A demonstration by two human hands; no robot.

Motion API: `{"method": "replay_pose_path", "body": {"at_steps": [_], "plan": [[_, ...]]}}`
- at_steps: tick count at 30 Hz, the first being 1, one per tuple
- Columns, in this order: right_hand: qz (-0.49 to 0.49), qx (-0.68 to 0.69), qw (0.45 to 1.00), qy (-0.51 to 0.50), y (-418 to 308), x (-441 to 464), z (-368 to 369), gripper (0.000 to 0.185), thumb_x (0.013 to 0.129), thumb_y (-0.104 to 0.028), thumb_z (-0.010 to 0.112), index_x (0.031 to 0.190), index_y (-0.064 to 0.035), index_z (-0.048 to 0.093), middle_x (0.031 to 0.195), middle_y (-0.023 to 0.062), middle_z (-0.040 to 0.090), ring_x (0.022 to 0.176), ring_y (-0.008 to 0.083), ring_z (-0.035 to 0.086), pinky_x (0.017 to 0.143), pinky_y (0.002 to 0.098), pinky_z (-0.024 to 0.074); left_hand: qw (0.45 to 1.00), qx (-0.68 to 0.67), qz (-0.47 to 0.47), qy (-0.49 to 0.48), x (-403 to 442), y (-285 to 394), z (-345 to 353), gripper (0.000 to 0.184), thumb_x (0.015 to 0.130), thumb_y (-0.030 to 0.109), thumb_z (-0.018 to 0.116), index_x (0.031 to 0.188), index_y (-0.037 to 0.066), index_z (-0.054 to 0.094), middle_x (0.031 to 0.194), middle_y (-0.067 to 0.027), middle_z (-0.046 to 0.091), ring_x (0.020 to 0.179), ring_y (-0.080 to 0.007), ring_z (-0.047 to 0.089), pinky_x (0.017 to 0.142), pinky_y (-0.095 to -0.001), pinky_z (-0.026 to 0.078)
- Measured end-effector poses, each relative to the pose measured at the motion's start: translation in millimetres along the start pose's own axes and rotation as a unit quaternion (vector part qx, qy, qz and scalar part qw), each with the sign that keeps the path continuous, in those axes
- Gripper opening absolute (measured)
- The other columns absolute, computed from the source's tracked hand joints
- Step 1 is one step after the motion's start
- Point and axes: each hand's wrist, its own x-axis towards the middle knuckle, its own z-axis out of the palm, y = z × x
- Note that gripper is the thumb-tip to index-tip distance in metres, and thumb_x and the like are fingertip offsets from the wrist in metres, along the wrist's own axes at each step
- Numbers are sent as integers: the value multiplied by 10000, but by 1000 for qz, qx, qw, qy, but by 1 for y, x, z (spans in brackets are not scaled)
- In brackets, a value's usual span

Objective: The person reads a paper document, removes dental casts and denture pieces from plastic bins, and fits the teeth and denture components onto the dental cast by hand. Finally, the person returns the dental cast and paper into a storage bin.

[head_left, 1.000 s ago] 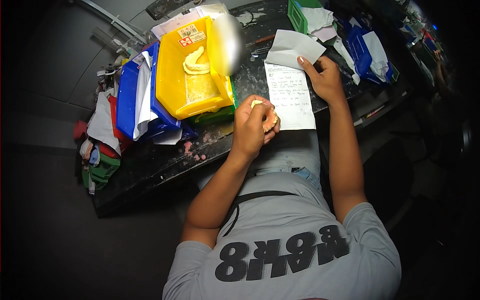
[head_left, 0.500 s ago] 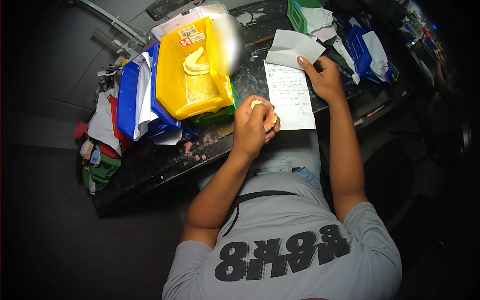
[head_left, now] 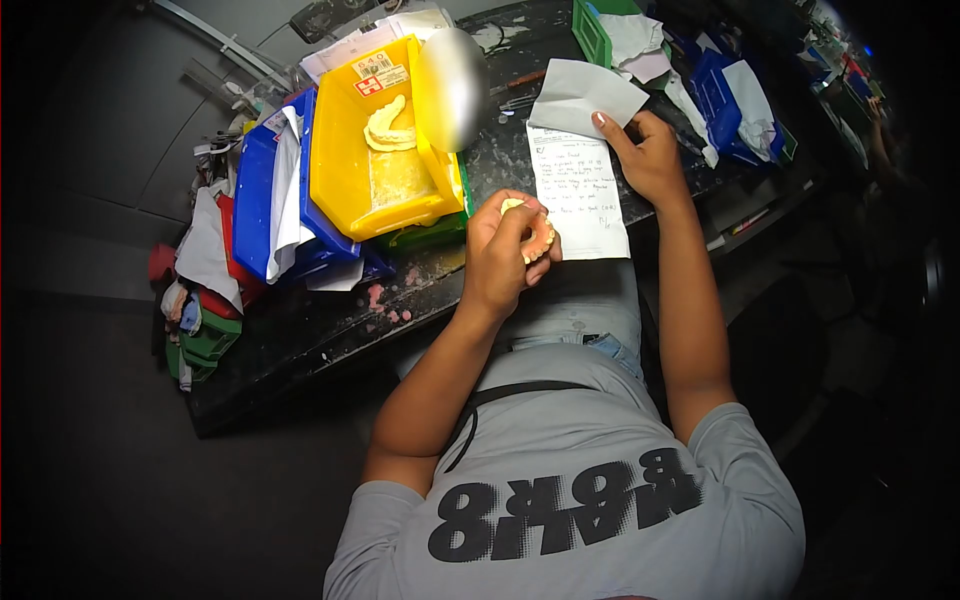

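Note:
My left hand is closed around a dental model with a pink gum part and a row of pale teeth. Fingers cover much of it. With its thumb on top, my right hand grips a handwritten paper sheet at the right edge, near a folded flap. The sheet's lower end hangs past the bench edge over my legs. Left of my hands, a yellow bin holds a cream, horseshoe-shaped plaster dental cast.
Beside the yellow bin stands a blue bin with papers. A green bin and another blue bin sit at the back right of the black bench. Pink residue spots its front edge.
In my left hand the dental model has turned slightly, so more of its pink part and teeth shows. My right hand keeps its hold on the paper.

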Motion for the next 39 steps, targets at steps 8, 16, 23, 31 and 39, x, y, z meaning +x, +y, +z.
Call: {"method": "replay_pose_path", "body": {"at_steps": [8,16,23,31,39], "plan": [[-12,17,1000,8,-1,0,2,407,901,-341,769,884,61,710,779,151,739,693,169,691,637,325,525,1000,-4,-3,-9,-1,3,0,190,993,198,471,976,23,542,653,-198,607,388,-137,409,360,-243,304],[-5,11,1000,5,3,0,1,408,899,-344,772,883,59,710,778,150,738,689,167,687,633,323,523,1000,4,-1,-6,-1,2,0,183,993,190,469,977,20,536,659,-201,609,399,-138,411,365,-241,314],[-11,27,1000,9,2,0,2,408,899,-343,774,883,60,709,765,143,733,681,155,678,626,316,519,1000,-3,7,10,0,-1,2,179,997,192,482,960,23,528,643,-179,591,417,-137,420,367,-240,315],[-2,-12,1000,0,-7,-1,-2,398,904,-331,772,887,62,708,766,141,736,680,153,677,625,314,518,1000,-4,12,10,-1,-1,1,178,995,195,484,952,26,519,633,-162,578,420,-134,412,367,-242,311],[-45,27,997,60,-1,0,1,344,904,-275,779,903,62,713,771,138,737,677,129,658,623,305,511,1000,-2,4,3,1,0,0,165,996,184,485,966,26,521,656,-180,601,413,-137,425,370,-237,323]]}}
